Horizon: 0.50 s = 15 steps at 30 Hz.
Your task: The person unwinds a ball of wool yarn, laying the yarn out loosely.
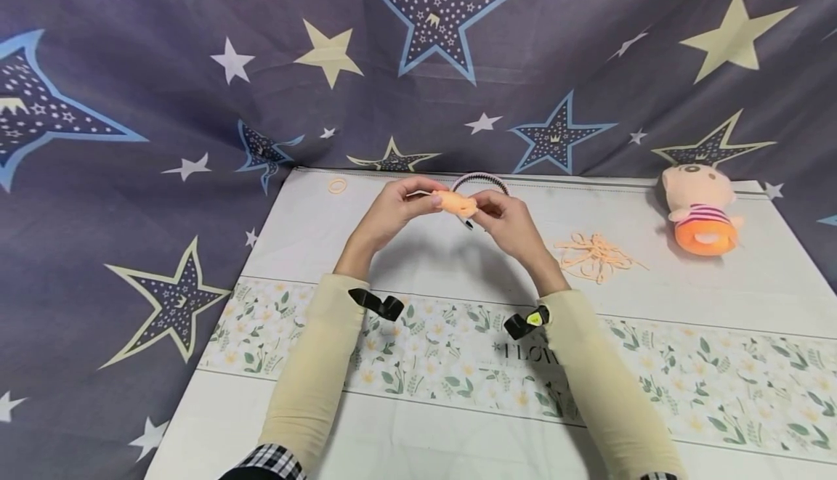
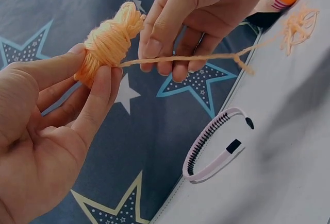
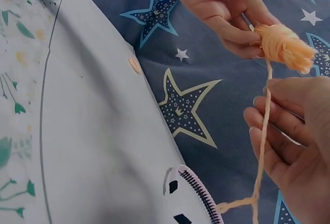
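My left hand (image 1: 395, 208) pinches a small wound bundle of orange yarn (image 2: 108, 44) between thumb and fingers, raised above the table. From the bundle runs a single strand of yarn (image 2: 180, 58), with a short branching end farther along it. My right hand (image 1: 508, 220) holds that strand close to the bundle, thumb against it in the right wrist view. The strand stretches on toward a loose tangle of orange yarn (image 1: 596, 256) lying on the table to the right, seen in the left wrist view too.
Behind the hands lies a pink headband with black teeth (image 2: 209, 141). A thin orange ring (image 1: 336, 186) is at the back left, and a plush toy (image 1: 705, 211) sits at the back right. A star-patterned cloth (image 1: 418, 117) hangs along the table's back edge.
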Available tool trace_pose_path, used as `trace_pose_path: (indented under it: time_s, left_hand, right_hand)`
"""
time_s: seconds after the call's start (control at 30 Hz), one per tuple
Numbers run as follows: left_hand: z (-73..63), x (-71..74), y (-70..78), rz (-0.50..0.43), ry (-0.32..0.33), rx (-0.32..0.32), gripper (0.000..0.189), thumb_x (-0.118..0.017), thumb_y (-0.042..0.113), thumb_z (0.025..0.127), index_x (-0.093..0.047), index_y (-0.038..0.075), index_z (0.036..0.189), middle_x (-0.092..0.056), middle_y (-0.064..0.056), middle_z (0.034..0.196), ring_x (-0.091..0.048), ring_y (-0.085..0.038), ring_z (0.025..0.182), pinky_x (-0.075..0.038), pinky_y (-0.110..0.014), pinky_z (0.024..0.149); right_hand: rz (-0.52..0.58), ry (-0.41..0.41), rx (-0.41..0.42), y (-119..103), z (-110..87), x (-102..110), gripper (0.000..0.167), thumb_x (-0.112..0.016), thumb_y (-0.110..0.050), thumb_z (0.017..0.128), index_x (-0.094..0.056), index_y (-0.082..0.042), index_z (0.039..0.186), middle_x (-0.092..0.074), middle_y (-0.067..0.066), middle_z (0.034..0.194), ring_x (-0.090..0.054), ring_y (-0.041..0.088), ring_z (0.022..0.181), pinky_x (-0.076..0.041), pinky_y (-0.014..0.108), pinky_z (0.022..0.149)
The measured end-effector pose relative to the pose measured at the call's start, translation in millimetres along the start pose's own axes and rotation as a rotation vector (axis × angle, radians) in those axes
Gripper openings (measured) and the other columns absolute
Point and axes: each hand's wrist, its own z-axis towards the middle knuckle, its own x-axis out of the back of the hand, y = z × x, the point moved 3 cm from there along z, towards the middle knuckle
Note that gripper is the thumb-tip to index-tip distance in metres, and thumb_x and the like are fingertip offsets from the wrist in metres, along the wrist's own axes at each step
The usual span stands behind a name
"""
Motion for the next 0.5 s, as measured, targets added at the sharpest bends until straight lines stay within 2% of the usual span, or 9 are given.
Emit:
trace_pose_path:
  time_s: [0.17,0.27,0.5]
  left_hand:
    - [0.3,-0.5,0.4,-0.004,0.002,0.005,0.025,-0.067,0.010,0.090,-0.065,-0.002,0.112,-0.067,-0.009,0.111,-0.066,-0.018,0.095,-0.056,-0.035,0.093]
    - [0.8,-0.8,0.4,-0.012,0.007,0.007,0.025,-0.067,0.009,0.090,-0.065,-0.002,0.112,-0.067,-0.008,0.110,-0.066,-0.017,0.095,-0.056,-0.035,0.093]
    - [0.8,-0.6,1.1,-0.008,0.006,0.004,0.025,-0.066,0.009,0.090,-0.064,-0.001,0.113,-0.066,-0.009,0.113,-0.066,-0.017,0.095,-0.055,-0.035,0.094]
  right_hand:
    - [0.003,0.011,0.000,-24,-8.0,3,0.016,-0.061,-0.004,0.093,-0.065,0.008,0.102,-0.067,0.023,0.095,-0.057,0.017,0.074,-0.045,0.015,0.060]
    - [0.028,-0.001,0.003,-27,-8.4,4,0.017,-0.062,-0.004,0.092,-0.065,0.008,0.104,-0.067,0.023,0.095,-0.059,0.019,0.077,-0.046,0.016,0.061]
    - [0.042,-0.018,-0.004,-27,-8.7,4,0.014,-0.062,-0.004,0.092,-0.065,0.008,0.099,-0.067,0.024,0.090,-0.058,0.010,0.071,-0.044,0.016,0.058]
